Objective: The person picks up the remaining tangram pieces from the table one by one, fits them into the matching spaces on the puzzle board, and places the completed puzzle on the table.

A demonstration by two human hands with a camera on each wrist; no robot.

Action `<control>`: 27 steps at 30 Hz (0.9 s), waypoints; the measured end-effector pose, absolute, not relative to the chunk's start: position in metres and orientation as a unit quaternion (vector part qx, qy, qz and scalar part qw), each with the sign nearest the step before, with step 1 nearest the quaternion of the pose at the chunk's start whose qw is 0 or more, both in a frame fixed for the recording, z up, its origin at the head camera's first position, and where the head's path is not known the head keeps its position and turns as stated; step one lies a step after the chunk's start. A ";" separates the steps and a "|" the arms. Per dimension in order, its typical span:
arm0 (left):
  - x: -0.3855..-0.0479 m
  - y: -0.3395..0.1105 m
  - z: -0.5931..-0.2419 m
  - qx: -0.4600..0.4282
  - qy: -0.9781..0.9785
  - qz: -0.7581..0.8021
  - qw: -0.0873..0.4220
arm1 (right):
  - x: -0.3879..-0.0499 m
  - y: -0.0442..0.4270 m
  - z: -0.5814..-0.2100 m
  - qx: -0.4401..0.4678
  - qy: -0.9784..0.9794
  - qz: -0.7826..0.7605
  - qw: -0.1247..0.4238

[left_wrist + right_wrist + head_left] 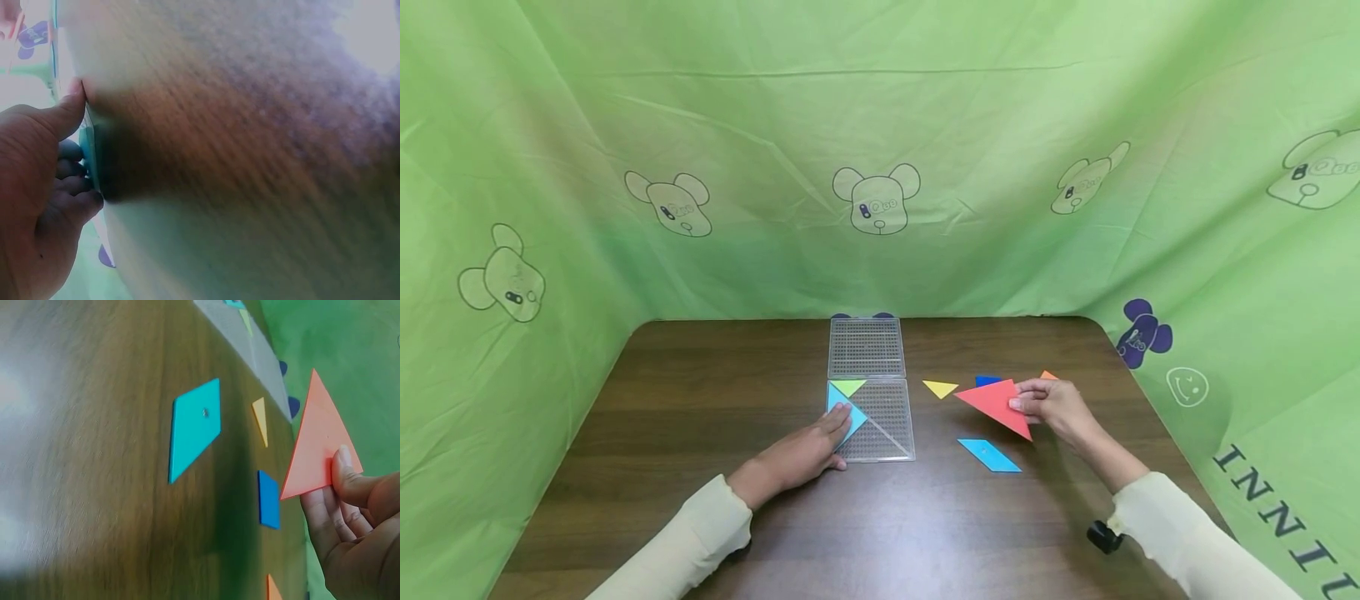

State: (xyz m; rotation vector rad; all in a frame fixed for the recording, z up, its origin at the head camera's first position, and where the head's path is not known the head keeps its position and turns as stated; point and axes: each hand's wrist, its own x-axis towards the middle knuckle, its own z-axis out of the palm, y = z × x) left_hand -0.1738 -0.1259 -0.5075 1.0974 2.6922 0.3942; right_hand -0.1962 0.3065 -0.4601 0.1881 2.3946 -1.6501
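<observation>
My right hand (1052,406) pinches a red triangle (996,407) between thumb and fingers and holds it above the table. The right wrist view shows the thumb on the face of this red triangle (319,434). My left hand (805,450) rests on a light blue triangle (834,397), fingers extended over it and thumb at the near edge of a clear gridded tray (887,408). That triangle lies in the tray's near half, against a small light green triangle (848,387). In the left wrist view, the left hand (44,169) appears at the edge, blurred around the tray.
Right of the tray lie a light blue parallelogram (989,455), a yellow triangle (940,388), a dark blue piece (988,381) and an orange piece (1049,375), partly behind the right hand. The tray's other gridded half (865,346) lies behind. Green cloth (775,250) surrounds the wooden table.
</observation>
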 end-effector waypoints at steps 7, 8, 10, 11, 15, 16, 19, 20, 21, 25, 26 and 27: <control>-0.175 -0.124 -0.507 0.375 0.912 0.130 0.103 | -0.201 0.292 -0.459 0.061 0.788 -0.600 0.124; -0.175 -0.124 -0.507 0.374 0.912 0.130 0.103 | -0.201 0.290 -0.459 0.062 0.788 -0.600 0.125; -0.176 -0.124 -0.507 0.370 0.914 0.129 0.106 | -0.202 0.286 -0.458 0.060 0.787 -0.600 0.128; -0.176 -0.123 -0.507 0.368 0.915 0.129 0.106 | -0.202 0.284 -0.458 0.060 0.787 -0.600 0.128; -0.177 -0.121 -0.505 0.366 0.916 0.123 0.107 | -0.204 0.276 -0.457 0.049 0.795 -0.591 0.129; -0.177 -0.121 -0.505 0.367 0.916 0.121 0.107 | -0.205 0.274 -0.457 0.046 0.798 -0.588 0.129; -0.177 -0.121 -0.504 0.369 0.916 0.120 0.105 | -0.207 0.267 -0.458 0.045 0.803 -0.581 0.127; -0.178 -0.121 -0.504 0.369 0.915 0.121 0.105 | -0.207 0.265 -0.458 0.042 0.805 -0.578 0.127; -0.178 -0.121 -0.504 0.369 0.915 0.123 0.105 | -0.208 0.263 -0.458 0.040 0.806 -0.576 0.128; -0.178 -0.121 -0.505 0.369 0.915 0.127 0.105 | -0.208 0.256 -0.459 0.041 0.808 -0.574 0.128; -0.178 -0.121 -0.505 0.369 0.915 0.128 0.105 | -0.208 0.254 -0.460 0.038 0.808 -0.574 0.130; -0.178 -0.121 -0.505 0.369 0.915 0.128 0.105 | -0.208 0.252 -0.460 0.041 0.806 -0.576 0.130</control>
